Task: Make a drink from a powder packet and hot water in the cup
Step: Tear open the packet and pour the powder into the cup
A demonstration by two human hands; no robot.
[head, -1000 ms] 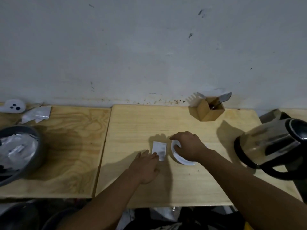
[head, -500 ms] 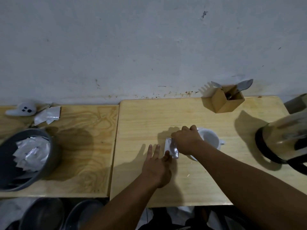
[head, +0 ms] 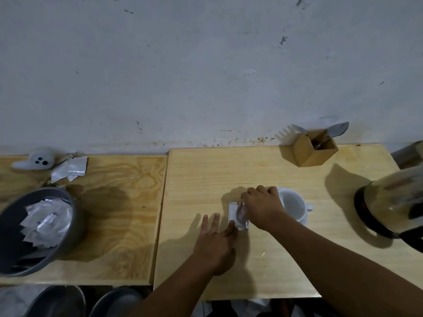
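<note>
The right hand (head: 263, 208) covers the near edge of one powder packet (head: 238, 215) lying flat on the table (head: 206, 175), fingers curled on it; whether it grips is unclear. The left hand (head: 216, 239) lies flat, a fingertip touching the packet. One white cup (head: 294, 205) sits at 3 o'clock from the packet, partly hidden. One kettle (head: 393, 202) is cut off, blurred.
</note>
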